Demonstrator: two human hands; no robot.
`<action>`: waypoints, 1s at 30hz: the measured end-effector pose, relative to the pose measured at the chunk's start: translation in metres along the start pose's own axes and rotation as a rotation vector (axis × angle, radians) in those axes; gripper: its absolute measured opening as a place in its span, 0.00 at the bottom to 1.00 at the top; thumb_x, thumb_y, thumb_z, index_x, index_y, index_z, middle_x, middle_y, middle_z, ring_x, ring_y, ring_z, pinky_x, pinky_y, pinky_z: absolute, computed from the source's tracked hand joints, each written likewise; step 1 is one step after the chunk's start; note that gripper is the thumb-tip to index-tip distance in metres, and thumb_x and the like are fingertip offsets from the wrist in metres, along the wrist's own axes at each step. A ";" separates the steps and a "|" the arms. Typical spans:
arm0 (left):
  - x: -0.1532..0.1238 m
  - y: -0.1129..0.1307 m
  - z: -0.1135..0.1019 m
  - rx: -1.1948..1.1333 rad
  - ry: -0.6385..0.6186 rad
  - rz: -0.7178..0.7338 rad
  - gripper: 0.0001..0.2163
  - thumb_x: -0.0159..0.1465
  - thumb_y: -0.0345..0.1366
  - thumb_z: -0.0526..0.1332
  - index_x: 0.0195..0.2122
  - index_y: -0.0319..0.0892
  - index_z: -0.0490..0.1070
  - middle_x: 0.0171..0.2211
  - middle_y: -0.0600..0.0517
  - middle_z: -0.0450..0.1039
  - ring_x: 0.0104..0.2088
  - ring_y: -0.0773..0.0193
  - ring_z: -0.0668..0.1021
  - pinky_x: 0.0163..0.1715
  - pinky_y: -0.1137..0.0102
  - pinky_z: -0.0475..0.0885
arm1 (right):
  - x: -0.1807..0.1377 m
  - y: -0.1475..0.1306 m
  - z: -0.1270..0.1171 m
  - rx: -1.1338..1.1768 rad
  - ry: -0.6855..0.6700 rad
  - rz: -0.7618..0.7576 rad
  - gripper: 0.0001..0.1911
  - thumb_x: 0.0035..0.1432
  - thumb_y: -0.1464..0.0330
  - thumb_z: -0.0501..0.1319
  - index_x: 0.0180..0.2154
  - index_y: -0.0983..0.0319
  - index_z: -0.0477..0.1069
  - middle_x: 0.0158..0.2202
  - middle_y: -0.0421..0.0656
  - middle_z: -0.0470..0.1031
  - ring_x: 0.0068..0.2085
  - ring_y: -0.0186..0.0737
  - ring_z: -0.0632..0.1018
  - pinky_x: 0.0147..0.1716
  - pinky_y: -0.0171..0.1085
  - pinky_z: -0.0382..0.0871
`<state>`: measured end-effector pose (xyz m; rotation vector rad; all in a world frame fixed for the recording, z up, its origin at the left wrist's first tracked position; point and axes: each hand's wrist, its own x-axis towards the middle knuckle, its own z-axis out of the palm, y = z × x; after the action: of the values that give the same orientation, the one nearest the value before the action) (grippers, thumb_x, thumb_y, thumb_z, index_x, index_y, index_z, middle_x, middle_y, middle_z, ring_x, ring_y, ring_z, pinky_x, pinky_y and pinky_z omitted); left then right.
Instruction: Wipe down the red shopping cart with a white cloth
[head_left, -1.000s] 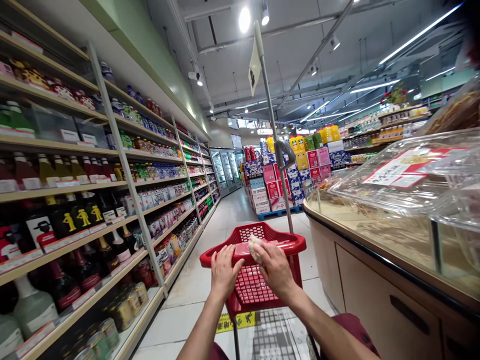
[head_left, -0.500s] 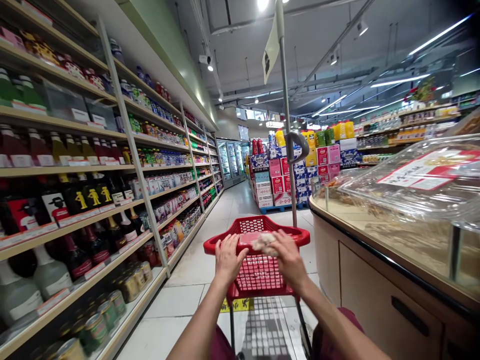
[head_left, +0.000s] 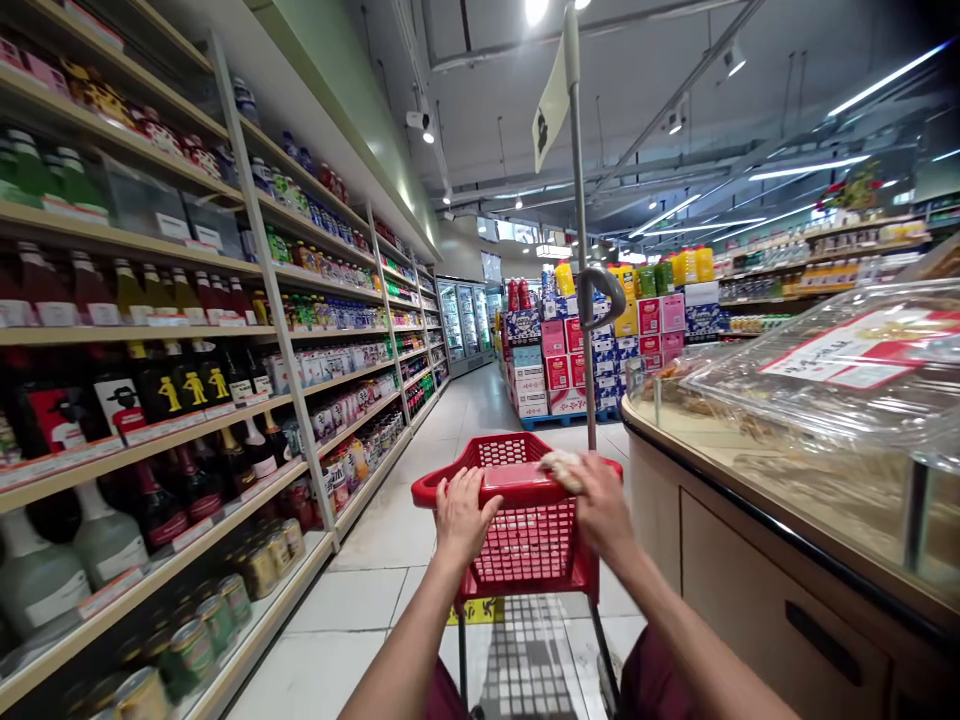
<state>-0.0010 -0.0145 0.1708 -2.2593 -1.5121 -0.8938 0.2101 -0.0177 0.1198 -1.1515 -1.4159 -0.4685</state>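
Note:
A red plastic shopping cart (head_left: 525,540) stands in front of me in a shop aisle. My left hand (head_left: 461,512) grips the left part of its near rim. My right hand (head_left: 596,502) presses a crumpled pale cloth (head_left: 561,467) onto the right part of the same rim, fingers closed around it. A grey pole (head_left: 581,250) with a small flag rises from the cart's far right corner.
Shelves (head_left: 150,420) of bottles, cans and packets run along the left. A curved counter (head_left: 750,500) with clear-lidded food bins stands close on the right. Stacked boxes (head_left: 570,360) and fridges (head_left: 461,325) lie ahead down the white-tiled aisle.
My right hand has slid the cloth along the cart's rim from the middle toward the right corner. My left hand kept its grip.

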 end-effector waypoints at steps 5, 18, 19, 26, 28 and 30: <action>-0.001 0.003 -0.002 -0.014 -0.003 -0.012 0.19 0.62 0.43 0.54 0.53 0.44 0.62 0.55 0.48 0.64 0.57 0.56 0.63 0.57 0.52 0.51 | 0.001 0.006 -0.004 0.012 -0.025 0.032 0.23 0.52 0.76 0.48 0.48 0.58 0.67 0.53 0.46 0.66 0.56 0.47 0.63 0.53 0.55 0.57; 0.001 0.004 -0.001 0.000 -0.018 -0.021 0.19 0.62 0.44 0.53 0.53 0.43 0.62 0.54 0.48 0.65 0.56 0.57 0.63 0.57 0.53 0.52 | 0.002 0.001 -0.018 0.107 -0.046 0.058 0.17 0.53 0.75 0.48 0.38 0.60 0.72 0.51 0.47 0.66 0.54 0.46 0.64 0.52 0.52 0.59; 0.001 0.002 -0.001 -0.002 -0.026 -0.022 0.19 0.62 0.43 0.53 0.53 0.43 0.62 0.54 0.49 0.65 0.56 0.57 0.64 0.57 0.53 0.52 | 0.002 -0.011 -0.014 0.172 -0.116 0.009 0.16 0.52 0.75 0.48 0.36 0.59 0.73 0.51 0.45 0.67 0.54 0.43 0.66 0.52 0.49 0.61; -0.002 0.001 -0.002 -0.004 -0.019 -0.030 0.19 0.62 0.44 0.53 0.53 0.44 0.62 0.54 0.49 0.65 0.56 0.57 0.63 0.57 0.53 0.51 | 0.031 0.016 -0.043 0.260 -0.315 0.182 0.15 0.43 0.76 0.48 0.22 0.59 0.71 0.44 0.42 0.72 0.43 0.41 0.74 0.43 0.43 0.68; -0.002 0.006 0.000 -0.008 -0.019 -0.043 0.19 0.62 0.44 0.53 0.53 0.44 0.62 0.54 0.48 0.64 0.56 0.57 0.63 0.57 0.53 0.51 | 0.039 0.033 -0.047 0.191 -0.327 0.222 0.14 0.41 0.76 0.47 0.21 0.60 0.71 0.39 0.42 0.74 0.39 0.41 0.74 0.40 0.42 0.69; -0.002 0.010 0.002 -0.005 -0.013 -0.051 0.19 0.62 0.44 0.53 0.53 0.44 0.62 0.54 0.48 0.65 0.56 0.56 0.63 0.57 0.53 0.51 | 0.041 0.025 -0.036 0.143 -0.285 0.191 0.17 0.41 0.76 0.47 0.26 0.60 0.73 0.37 0.43 0.73 0.39 0.42 0.73 0.41 0.44 0.68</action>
<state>0.0085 -0.0187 0.1692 -2.2430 -1.5818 -0.8999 0.2573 -0.0215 0.1565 -1.2566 -1.5365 -0.0680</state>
